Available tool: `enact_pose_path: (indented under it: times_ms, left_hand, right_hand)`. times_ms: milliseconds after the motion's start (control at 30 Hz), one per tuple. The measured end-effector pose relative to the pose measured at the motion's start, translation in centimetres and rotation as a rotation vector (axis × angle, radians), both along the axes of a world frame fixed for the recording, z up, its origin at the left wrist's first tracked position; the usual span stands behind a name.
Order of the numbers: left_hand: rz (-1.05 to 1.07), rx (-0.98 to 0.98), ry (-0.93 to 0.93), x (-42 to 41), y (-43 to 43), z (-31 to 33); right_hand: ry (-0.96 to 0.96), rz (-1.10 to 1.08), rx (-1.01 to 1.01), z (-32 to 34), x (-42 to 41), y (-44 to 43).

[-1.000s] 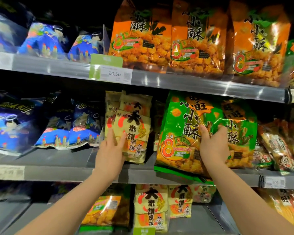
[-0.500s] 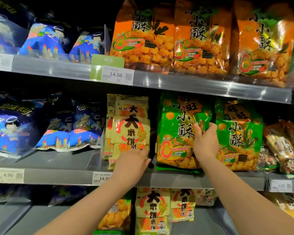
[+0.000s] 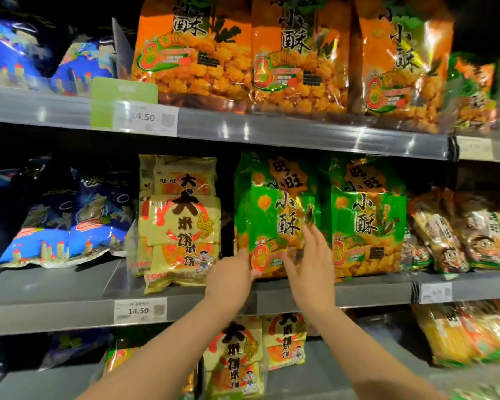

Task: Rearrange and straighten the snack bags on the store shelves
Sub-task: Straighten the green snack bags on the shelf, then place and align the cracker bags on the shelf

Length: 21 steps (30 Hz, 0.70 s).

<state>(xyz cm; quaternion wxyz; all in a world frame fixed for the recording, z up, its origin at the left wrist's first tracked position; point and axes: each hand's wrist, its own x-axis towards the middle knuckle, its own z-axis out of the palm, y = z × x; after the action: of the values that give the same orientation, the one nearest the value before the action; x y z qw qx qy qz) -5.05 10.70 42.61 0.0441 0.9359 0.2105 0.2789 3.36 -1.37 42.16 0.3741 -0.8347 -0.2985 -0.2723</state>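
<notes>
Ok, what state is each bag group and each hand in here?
left green bag, upright, both hands on it
right green bag, upright, untouched
yellow bags, standing, overlapping
blue bags, slumped, leaning back
left hand, at bag's lower left corner, grip unclear
right hand, fingers straight, touching bag's front

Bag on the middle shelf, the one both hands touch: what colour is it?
The bag is mostly green, with an orange patch on top. Head view.

The orange snack bags point(image 3: 298, 67) are carrying black characters. The green snack bags point(image 3: 367, 203) are showing red eights, the yellow cracker bags point(image 3: 182, 226) red circles.
</notes>
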Motion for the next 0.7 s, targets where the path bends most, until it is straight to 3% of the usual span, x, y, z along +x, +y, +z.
enact_pose_path:
  times_ms: [467,700]
  left_hand:
    - [-0.007,-0.148,-0.146,-1.1,0.7,0.2]
    - [0.078,-0.126,-0.403,-5.3,3.2,1.6]
  right_hand:
    - [0.046,0.067,0.065,0.5,0.2,0.1]
    - [0.049,0.334,0.093,1.9,-3.4,3.5]
